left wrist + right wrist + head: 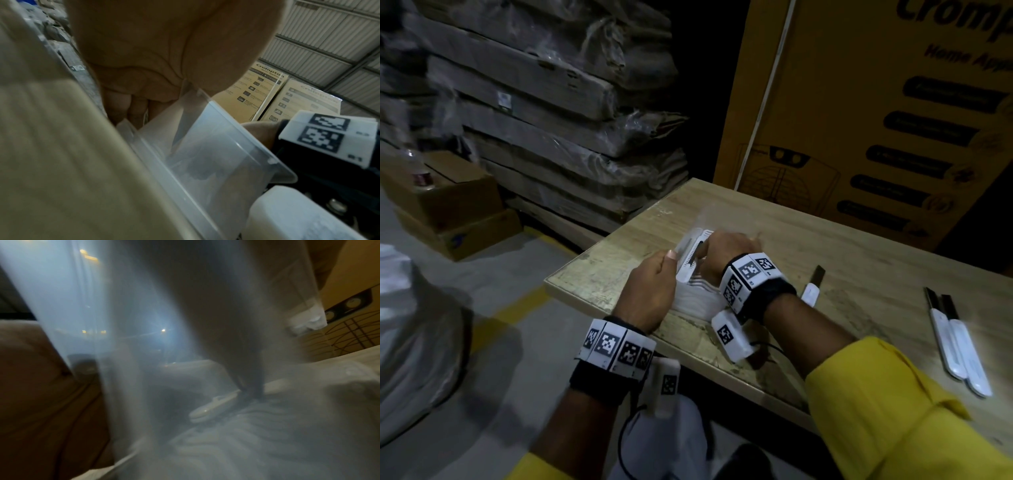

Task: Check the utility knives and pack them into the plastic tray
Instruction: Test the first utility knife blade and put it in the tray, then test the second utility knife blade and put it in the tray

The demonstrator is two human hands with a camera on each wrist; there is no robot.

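A clear plastic tray sits near the table's left corner. My left hand grips its left rim, thumb on top; the left wrist view shows the palm over the tray wall. My right hand is curled over the tray and pinches a white utility knife that leans inside it; its fingertips are hidden. The right wrist view is hazy through the plastic and shows a white knife lying low. Three more white knives lie loose on the table: one just right of my right wrist, two side by side further right.
The wooden table ends close to the tray on the left and front. A tall yellow carton stands behind the table. Wrapped flat packs are stacked at the back left, with cardboard boxes on the floor.
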